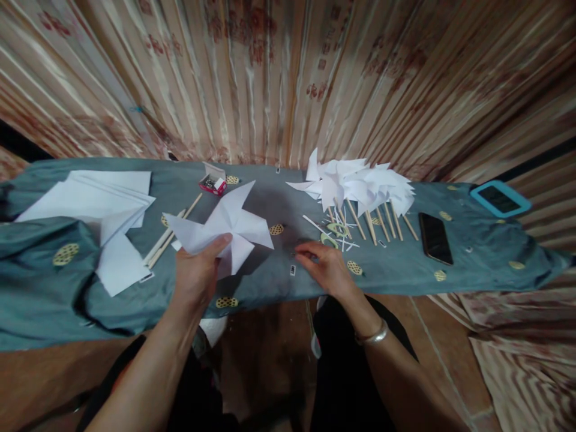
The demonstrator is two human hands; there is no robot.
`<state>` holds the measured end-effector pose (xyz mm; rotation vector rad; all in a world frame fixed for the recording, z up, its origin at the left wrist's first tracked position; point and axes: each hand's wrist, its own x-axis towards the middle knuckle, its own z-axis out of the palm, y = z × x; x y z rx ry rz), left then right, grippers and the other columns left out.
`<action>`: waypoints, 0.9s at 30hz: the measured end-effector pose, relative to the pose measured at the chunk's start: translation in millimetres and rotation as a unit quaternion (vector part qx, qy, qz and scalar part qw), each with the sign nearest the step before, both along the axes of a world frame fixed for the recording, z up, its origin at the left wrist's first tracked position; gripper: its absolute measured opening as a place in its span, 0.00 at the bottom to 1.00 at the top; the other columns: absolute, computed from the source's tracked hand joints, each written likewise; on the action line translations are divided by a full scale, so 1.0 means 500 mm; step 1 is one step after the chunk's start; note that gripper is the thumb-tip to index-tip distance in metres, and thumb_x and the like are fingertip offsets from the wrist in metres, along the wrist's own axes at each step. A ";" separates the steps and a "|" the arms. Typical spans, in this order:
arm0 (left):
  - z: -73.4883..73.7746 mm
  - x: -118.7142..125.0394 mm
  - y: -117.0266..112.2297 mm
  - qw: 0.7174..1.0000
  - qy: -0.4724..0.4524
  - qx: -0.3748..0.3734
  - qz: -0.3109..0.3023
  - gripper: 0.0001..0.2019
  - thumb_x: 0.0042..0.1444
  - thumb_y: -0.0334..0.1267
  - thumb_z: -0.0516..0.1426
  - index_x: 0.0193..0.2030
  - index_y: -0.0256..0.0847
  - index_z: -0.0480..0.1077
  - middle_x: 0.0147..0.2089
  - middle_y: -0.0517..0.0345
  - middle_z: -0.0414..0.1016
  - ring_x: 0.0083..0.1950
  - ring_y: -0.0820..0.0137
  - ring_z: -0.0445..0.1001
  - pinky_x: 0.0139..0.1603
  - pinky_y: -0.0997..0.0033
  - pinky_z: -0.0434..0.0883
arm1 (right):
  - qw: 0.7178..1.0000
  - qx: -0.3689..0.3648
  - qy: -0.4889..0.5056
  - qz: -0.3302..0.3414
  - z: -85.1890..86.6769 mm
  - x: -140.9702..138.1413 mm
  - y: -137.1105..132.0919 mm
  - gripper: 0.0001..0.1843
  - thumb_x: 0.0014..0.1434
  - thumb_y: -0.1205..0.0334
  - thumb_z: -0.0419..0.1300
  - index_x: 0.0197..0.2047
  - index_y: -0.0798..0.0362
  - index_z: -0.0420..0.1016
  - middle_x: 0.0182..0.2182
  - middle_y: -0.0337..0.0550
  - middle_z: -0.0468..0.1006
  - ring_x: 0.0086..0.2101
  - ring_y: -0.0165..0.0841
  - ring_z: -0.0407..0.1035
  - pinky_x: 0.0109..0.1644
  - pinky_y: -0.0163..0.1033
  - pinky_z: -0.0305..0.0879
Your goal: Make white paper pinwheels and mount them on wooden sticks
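Observation:
My left hand (198,270) grips a white paper pinwheel (227,227) by its lower edge, thumb on top, holding it just above the teal cloth (270,276). My right hand (324,264) rests palm down on the cloth to the right, fingers curled and pinched near its tips beside some small white scraps (292,270); what they pinch is too small to make out. A silver bangle (372,337) circles my right wrist.
A heap of finished paper pinwheels on wooden sticks (360,189) lies right of centre. Blank white sheets (108,204) and loose sticks (168,237) lie left. A small red pin box (213,183), a black phone (435,237) and a blue-cased device (499,199) also sit on the cloth.

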<state>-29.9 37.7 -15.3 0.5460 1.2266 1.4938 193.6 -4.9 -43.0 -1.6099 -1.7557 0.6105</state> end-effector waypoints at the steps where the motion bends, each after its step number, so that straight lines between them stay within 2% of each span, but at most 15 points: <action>1: -0.002 0.001 -0.001 1.000 0.003 0.000 -0.006 0.15 0.30 0.31 0.70 0.29 0.40 0.75 0.33 0.59 0.81 0.37 0.63 0.79 0.45 0.62 0.75 | 1.000 -0.002 -0.024 0.012 -0.002 -0.008 -0.001 0.08 0.56 0.67 0.61 0.40 0.52 0.79 0.37 0.44 0.82 0.34 0.35 0.76 0.42 0.39 0.70; 4: -0.006 0.004 -0.003 1.000 0.010 0.002 -0.020 0.14 0.32 0.32 0.69 0.30 0.41 0.75 0.34 0.59 0.81 0.38 0.62 0.79 0.46 0.60 0.75 | 0.995 0.012 -0.091 0.028 -0.005 -0.021 0.004 0.08 0.57 0.68 0.62 0.41 0.54 0.78 0.39 0.48 0.81 0.37 0.37 0.75 0.45 0.42 0.69; 9: -0.011 0.006 -0.003 1.000 0.000 -0.004 -0.016 0.16 0.30 0.32 0.70 0.30 0.42 0.76 0.33 0.61 0.81 0.37 0.64 0.78 0.44 0.64 0.74 | 0.986 0.023 -0.161 0.046 -0.002 -0.030 0.012 0.08 0.61 0.69 0.57 0.37 0.53 0.77 0.36 0.48 0.81 0.39 0.40 0.74 0.47 0.43 0.68; 14: -0.016 0.007 -0.004 1.000 -0.003 -0.015 -0.019 0.16 0.28 0.32 0.70 0.29 0.40 0.76 0.31 0.60 0.81 0.34 0.67 0.77 0.40 0.67 0.74 | 0.990 0.017 -0.101 0.095 0.000 -0.043 0.006 0.08 0.60 0.70 0.57 0.33 0.52 0.75 0.35 0.44 0.79 0.40 0.36 0.72 0.48 0.41 0.67; 18: -0.027 0.011 -0.005 0.999 0.005 -0.013 -0.029 0.16 0.29 0.34 0.71 0.30 0.38 0.77 0.32 0.59 0.81 0.34 0.66 0.77 0.39 0.67 0.74 | 0.993 0.019 -0.089 0.077 -0.007 -0.040 0.001 0.06 0.59 0.68 0.59 0.32 0.52 0.76 0.44 0.48 0.76 0.47 0.38 0.70 0.53 0.44 0.65; 22: -0.036 0.017 -0.006 0.999 0.015 -0.024 -0.035 0.17 0.28 0.34 0.71 0.30 0.38 0.77 0.32 0.57 0.81 0.33 0.66 0.77 0.39 0.66 0.74 | 0.993 0.016 -0.078 0.086 -0.014 -0.036 -0.003 0.06 0.58 0.69 0.59 0.33 0.51 0.76 0.46 0.49 0.76 0.49 0.39 0.70 0.55 0.47 0.64; 27: -0.037 0.023 -0.010 0.997 0.054 -0.017 -0.043 0.15 0.29 0.35 0.71 0.28 0.36 0.77 0.29 0.57 0.81 0.29 0.68 0.76 0.35 0.69 0.73 | 0.998 0.050 0.017 0.035 0.012 -0.033 -0.004 0.04 0.57 0.66 0.61 0.31 0.51 0.76 0.54 0.50 0.72 0.54 0.41 0.67 0.59 0.49 0.62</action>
